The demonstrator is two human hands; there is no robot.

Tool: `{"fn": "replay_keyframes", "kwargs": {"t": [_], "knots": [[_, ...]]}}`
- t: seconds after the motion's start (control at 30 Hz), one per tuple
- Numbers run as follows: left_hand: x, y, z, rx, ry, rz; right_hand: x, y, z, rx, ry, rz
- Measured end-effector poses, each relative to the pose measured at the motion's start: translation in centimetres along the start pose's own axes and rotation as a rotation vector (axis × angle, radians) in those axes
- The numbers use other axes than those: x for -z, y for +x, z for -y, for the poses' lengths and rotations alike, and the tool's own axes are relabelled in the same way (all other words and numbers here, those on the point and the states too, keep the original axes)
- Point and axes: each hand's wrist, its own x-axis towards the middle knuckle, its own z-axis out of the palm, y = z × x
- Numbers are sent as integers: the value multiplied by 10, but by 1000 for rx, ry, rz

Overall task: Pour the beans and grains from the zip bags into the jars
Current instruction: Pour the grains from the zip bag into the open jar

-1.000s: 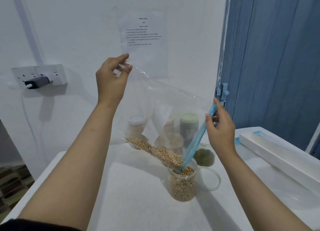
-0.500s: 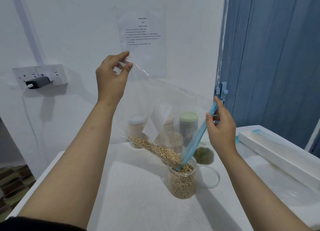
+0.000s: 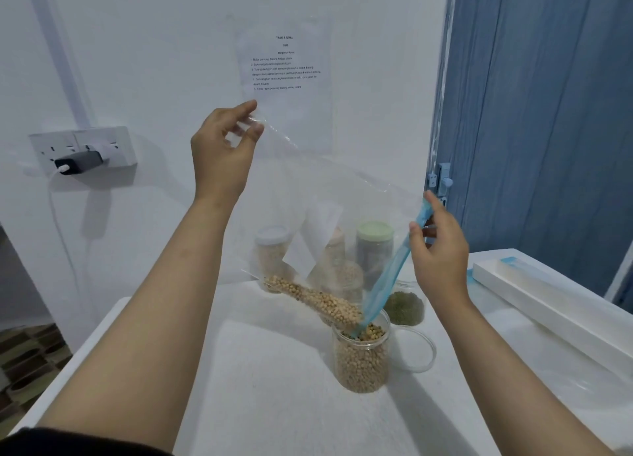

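Note:
A clear zip bag [image 3: 318, 195] with a blue zip strip hangs tilted over an open clear jar [image 3: 362, 359] of tan beans on the white table. My left hand [image 3: 222, 151] pinches the bag's raised bottom corner high up. My right hand [image 3: 440, 246] grips the blue zip edge at the right. A ridge of tan beans [image 3: 318, 300] lies along the bag's lower fold, its low end at the jar's mouth, where the zip corner dips in.
Behind the bag stand a white-lidded jar [image 3: 272, 250], a green-lidded jar [image 3: 374, 246] and an open jar of green beans [image 3: 404, 306]. A clear lid [image 3: 416, 351] lies right of the open jar. A long white box [image 3: 548, 301] sits on the right. The wall socket [image 3: 84, 151] is on the left.
My left hand has lifted the bag's corner slightly higher. The ridge of beans in the bag has slid a little toward the jar. My right hand has stayed in place.

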Motion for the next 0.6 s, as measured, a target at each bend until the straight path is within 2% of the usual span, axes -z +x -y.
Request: {"fn": "replay_keyframes", "kwargs": {"t": [0.6], "knots": [[2, -1, 8, 12, -3, 2, -4, -1, -4, 7, 20, 10]]}}
